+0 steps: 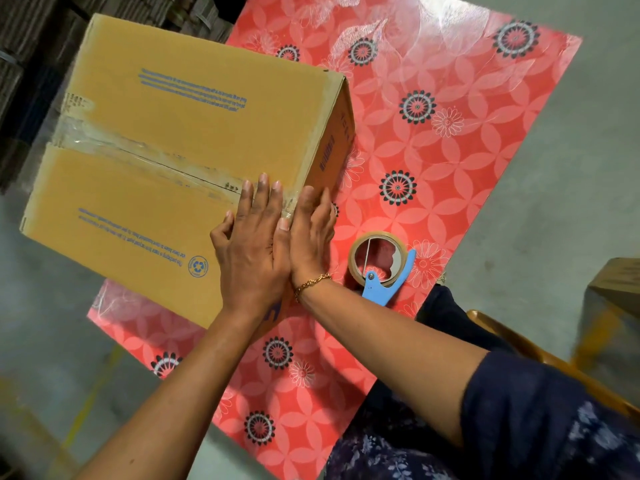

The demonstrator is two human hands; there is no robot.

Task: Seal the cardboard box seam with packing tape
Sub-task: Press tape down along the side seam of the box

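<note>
With tape point(145, 152) already laid along the seam running far-left across the box point(180, 140) on the worktop point(450, 150), left hand point(251, 251) and right hand point(313, 233) press flat, grip released, at its near-right end.

Tape dispenser point(379, 263) right of box point(166, 161)

One cardboard box point(166, 161), one tape roll point(377, 258) in one blue dispenser point(381, 292), two hands, left hand point(252, 251), right hand point(311, 233), one bracelet point(311, 283)
</note>
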